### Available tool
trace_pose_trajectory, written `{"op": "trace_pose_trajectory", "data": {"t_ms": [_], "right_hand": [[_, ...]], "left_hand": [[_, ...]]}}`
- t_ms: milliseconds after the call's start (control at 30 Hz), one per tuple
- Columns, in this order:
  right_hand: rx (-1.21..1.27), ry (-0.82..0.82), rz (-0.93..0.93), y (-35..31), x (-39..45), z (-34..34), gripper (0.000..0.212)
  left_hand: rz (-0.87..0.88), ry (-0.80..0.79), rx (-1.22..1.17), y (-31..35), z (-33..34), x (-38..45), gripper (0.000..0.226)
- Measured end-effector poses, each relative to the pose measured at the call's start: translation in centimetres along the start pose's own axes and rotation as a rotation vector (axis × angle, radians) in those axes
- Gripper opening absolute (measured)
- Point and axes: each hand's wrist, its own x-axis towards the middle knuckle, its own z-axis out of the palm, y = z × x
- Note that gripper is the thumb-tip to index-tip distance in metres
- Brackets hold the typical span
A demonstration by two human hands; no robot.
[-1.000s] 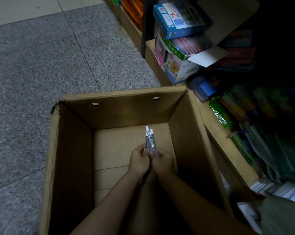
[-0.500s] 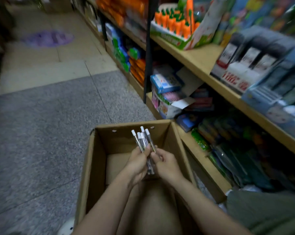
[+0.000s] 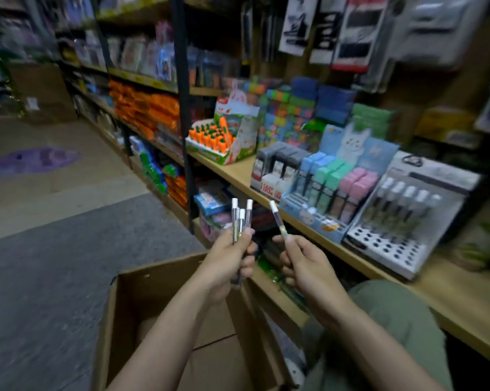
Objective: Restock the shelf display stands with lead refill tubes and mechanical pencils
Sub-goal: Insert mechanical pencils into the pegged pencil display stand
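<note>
Open brown cardboard box (image 3: 164, 294) nearest, contents hidden | your left hand (image 3: 226, 263) grips three slim white-capped clear tubes (image 3: 240, 221), your right hand (image 3: 305, 266) pinches a fourth (image 3: 279, 221) | light, slick, likely brittle: hold mid-barrel | far right, grey perforated stand (image 3: 390, 249) on wooden shelf (image 3: 232, 170), front holes vacant.

A wooden shelf (image 3: 232, 172) carries a box of orange carrot-shaped items (image 3: 219, 139), a grey display stand (image 3: 277, 172), a blue stand (image 3: 331, 190) and a pale perforated stand (image 3: 401, 218) side by side. A cardboard box (image 3: 131, 303) sits on the grey floor (image 3: 54, 277).
</note>
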Motion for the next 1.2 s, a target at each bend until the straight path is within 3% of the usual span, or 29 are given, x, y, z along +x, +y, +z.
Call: {"op": "trace_pose_trajectory", "data": {"t_ms": [167,333,467,533,600,667,833,933,1033,1200], "right_hand": [[-0.090,0.079,-0.226,-4.2,-2.2,-4.2,0.023],[-0.028,0.130,-0.255,-5.4,-3.8,-6.7,0.021],[-0.149,0.076,-0.298,-6.1,-4.5,-9.5,0.022],[-0.314,0.178,-0.341,-6.8,-4.3,-11.4,0.021],[-0.402,0.332,-0.384,-7.8,-3.7,-13.2,0.012],[-0.404,0.386,-0.436,-8.9,-3.1,-14.5,0.020],[-0.520,0.390,-0.558,-9.6,-2.4,-15.3,0.042],[-0.517,0.503,-0.611,-10.0,-2.1,-17.3,0.038],[-0.603,0.684,-0.664,-10.2,-1.5,-19.9,0.025],[-0.682,0.684,-0.638,-7.5,0.1,-20.9,0.024]], "left_hand": [[0.149,-0.205,0.073,1.2,6.0,-0.6,0.011],[0.209,-0.249,0.077,2.2,10.1,-0.7,0.015],[0.183,-0.287,0.092,2.3,11.9,-0.1,0.030],[0.187,-0.306,0.116,2.3,12.7,0.3,0.033],[0.192,-0.310,0.174,2.3,13.8,0.7,0.018],[0.207,-0.316,0.258,2.4,14.9,1.1,0.008],[0.237,-0.346,0.392,2.0,17.0,1.9,0.025],[0.201,-0.351,0.380,1.7,17.0,2.7,0.014],[0.102,-0.331,0.289,1.2,16.6,3.6,0.031],[-0.036,-0.288,0.107,-0.2,16.0,4.2,0.025]]}}
